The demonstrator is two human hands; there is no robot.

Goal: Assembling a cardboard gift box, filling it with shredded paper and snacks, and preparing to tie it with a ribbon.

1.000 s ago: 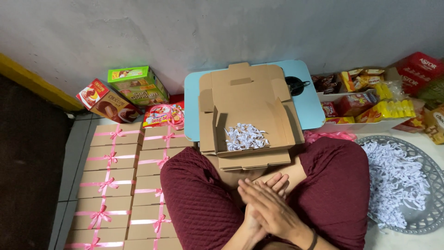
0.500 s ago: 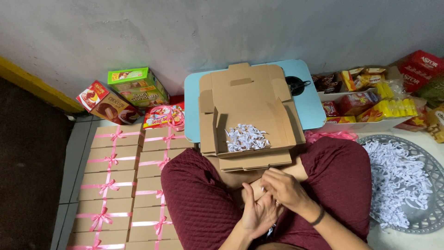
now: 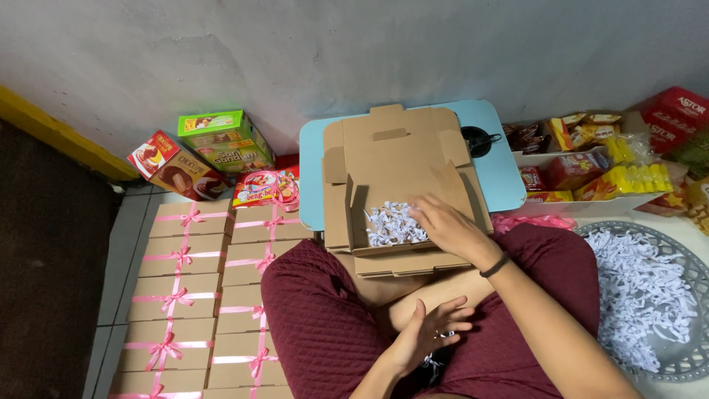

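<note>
Head view: at the centre of the frame an open cardboard box [image 3: 402, 192] sits with its lid flap raised toward the wall, resting partly on a light blue tray [image 3: 502, 159] and on the person's knees; a small heap of white shredded paper [image 3: 391, 224] lies in its left half. The right hand [image 3: 447, 229] reaches into the box from the lower right, fingers loosely spread and laid on the shreds at the right edge of the heap; whether it pinches any I cannot tell. The left hand [image 3: 432, 332] hangs in the lap at lower centre, fingers spread, holding nothing. At the left of the frame, rows of closed boxes with pink ribbon bows [image 3: 185, 295] cover the floor; a round grey tray of shredded paper [image 3: 650, 295] lies at the right edge, snack packets [image 3: 591, 159] above it.

Risk, as I judge it: the box rests half on knees, so a firm press inside could tip it and spill the shreds; loose strips could also cling to the fingers and trail out over the rim.

Against half a second ago: both hands were then together in the lap, below the box; now the right one has gone up into the box while the left stays low; the box itself has not shifted.
</note>
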